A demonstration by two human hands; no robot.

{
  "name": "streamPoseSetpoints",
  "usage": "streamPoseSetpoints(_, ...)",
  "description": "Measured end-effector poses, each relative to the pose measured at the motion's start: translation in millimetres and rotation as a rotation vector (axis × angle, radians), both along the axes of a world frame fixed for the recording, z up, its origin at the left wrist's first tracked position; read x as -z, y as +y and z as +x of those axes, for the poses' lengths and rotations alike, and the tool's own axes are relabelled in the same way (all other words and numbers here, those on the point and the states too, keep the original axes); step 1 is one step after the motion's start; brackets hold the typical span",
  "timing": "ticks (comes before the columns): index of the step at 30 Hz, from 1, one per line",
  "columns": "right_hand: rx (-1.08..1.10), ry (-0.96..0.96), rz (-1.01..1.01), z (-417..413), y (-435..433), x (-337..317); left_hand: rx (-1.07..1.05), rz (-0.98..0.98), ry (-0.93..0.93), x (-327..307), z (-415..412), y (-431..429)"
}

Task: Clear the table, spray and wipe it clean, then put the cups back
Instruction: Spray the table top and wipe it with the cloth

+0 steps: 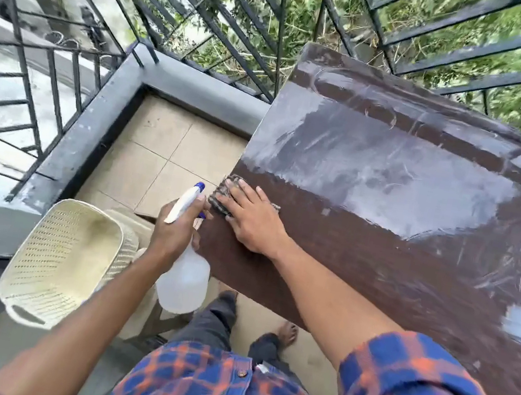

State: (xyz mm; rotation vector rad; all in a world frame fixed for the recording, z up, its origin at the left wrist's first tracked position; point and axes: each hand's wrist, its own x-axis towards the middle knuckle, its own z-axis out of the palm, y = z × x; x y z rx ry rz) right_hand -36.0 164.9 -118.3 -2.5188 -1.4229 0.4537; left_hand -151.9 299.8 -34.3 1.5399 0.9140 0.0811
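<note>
The dark brown table fills the right side, its top streaked with wet smears. A grey cloth lies at the table's near-left edge, and my right hand presses flat on it with straight fingers. My left hand grips the neck of a translucent white spray bottle with a white and blue nozzle, held just off the table's left edge. No cups are in view.
A cream perforated basket stands at the lower left on a plastic stool. Black metal railings and a grey parapet close in the balcony. Beige floor tiles show between parapet and table.
</note>
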Motion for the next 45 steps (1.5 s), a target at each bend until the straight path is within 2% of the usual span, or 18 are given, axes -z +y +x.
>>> streamPoseSetpoints(7, 0.423, 0.049, 0.021, 36, 33, -1, 0.142, -0.034, 0.008, -1, 58, 36)
streamPoseSetpoints(12, 0.869, -0.035, 0.043, 35, -47, 7, 0.226, -0.072, 0.027, -1, 92, 49)
streamPoseSetpoints(18, 1.421, -0.06, -0.027, 21, -168, 3, 0.281, -0.127, 0.047, 0, 116, 53)
streamPoseSetpoints(23, 1.671, -0.026, -0.057, 42, -166, -3, 0.294, -0.164, 0.046, 1, 122, 59)
streamPoseSetpoints(26, 1.616, 0.004, -0.038, 56, -110, -5, 0.277, -0.16, 0.05, 4, 124, 63)
streamPoseSetpoints(31, 1.085, 0.043, 0.07, 44, 25, -3, 0.227, -0.171, 0.051, 5, 128, 65)
streamPoseSetpoints(34, 0.919, 0.089, 0.092, 39, 80, -2, 0.187, -0.171, 0.047, 4, 133, 64)
streamPoseSetpoints(41, 0.633, 0.114, 0.049, 107, 66, 0, 0.154, -0.113, 0.049, 1, 148, 54)
streamPoseSetpoints(43, 0.671, 0.111, 0.057, 128, 43, -1, 0.159, -0.102, 0.056, 0, 154, 48)
streamPoseSetpoints(45, 0.808, 0.081, 0.062, 147, 9, -3, 0.162, -0.095, 0.058, 0, 162, 42)
